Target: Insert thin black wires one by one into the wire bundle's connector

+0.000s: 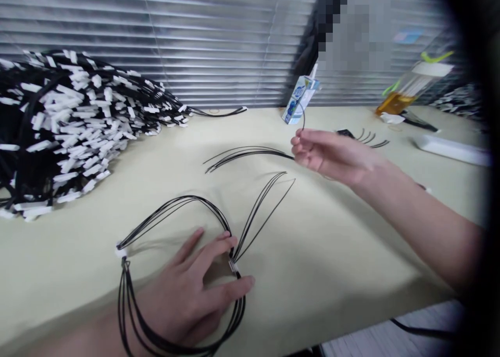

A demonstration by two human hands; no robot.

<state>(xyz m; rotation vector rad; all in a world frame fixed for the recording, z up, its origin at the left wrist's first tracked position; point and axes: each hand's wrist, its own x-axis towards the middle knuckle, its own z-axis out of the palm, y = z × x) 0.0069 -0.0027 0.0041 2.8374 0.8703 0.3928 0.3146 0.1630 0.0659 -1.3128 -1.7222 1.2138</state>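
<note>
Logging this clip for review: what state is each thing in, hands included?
Left hand: flat on the table, fingers spread, pressing the wire loop.
Wire loop: coiled on the table, white tag at one side.
Right hand: raised, pinching a bundle of black wires.
Black wires: fanned out, ends free.
Cable pile: heaped, white-tagged.
Drink carton: upright, straw in.

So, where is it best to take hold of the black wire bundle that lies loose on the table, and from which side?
Probably at its right end, where the strands of the loose bundle run together into one bunch near the right hand. Come from the right and from above. At the left end the strands fan apart and lie flat on the table, so a pinch there would likely miss some.
</note>
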